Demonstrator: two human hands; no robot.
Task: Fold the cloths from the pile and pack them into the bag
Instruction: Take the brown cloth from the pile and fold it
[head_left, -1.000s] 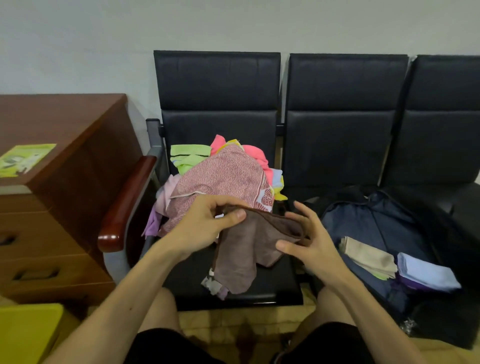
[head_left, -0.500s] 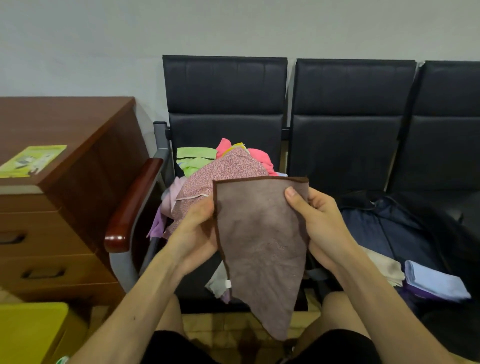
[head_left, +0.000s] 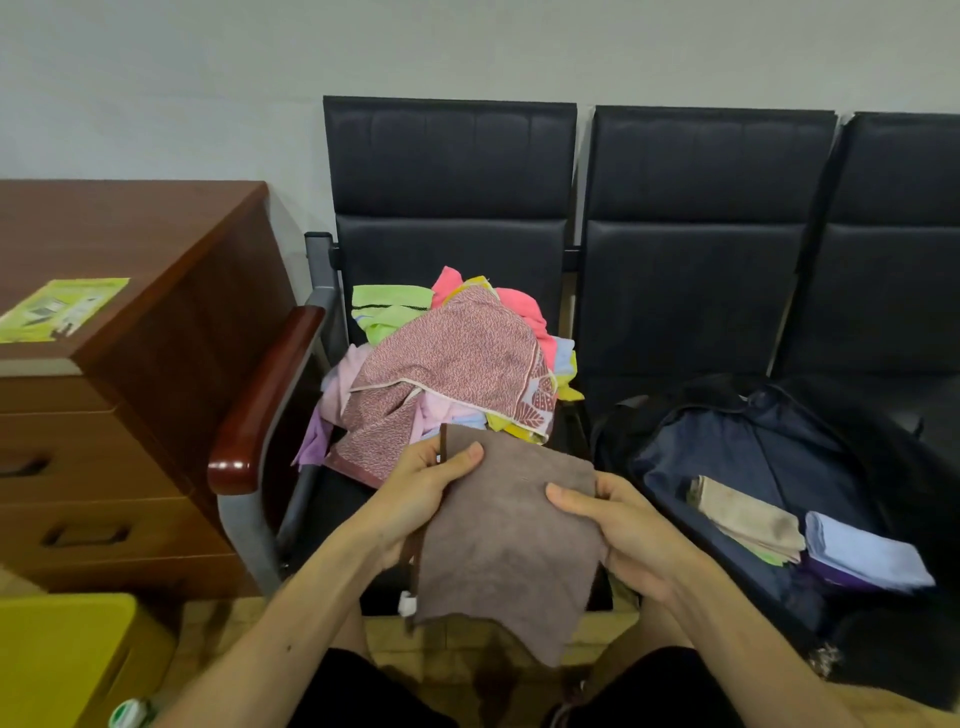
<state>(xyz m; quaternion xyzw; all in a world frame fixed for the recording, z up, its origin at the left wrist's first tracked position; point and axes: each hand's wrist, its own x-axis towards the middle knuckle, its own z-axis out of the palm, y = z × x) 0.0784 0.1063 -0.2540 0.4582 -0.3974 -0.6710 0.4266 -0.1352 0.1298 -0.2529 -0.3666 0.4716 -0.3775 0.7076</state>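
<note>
Both hands, left (head_left: 415, 493) and right (head_left: 618, 525), pinch the brown terry cloth (head_left: 509, 540) at its upper corners, low in the frame's centre, below the multicoloured cloth pile (head_left: 447, 364); the open dark blue bag (head_left: 769, 447) lies at the right.

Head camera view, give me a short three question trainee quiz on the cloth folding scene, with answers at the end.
1. True or false: both hands grip the brown cloth.
2. Which folded cloth lies in the open dark blue bag, nearer the pile: A) light blue, B) beige, C) pink?
3. Fill in: the pile sits on the seat of the black ____ beside the wooden armrest.

Key
1. True: left hand and right hand each pinch an edge.
2. B: the beige cloth; the light blue cloth lies farther right.
3. chair.
</note>
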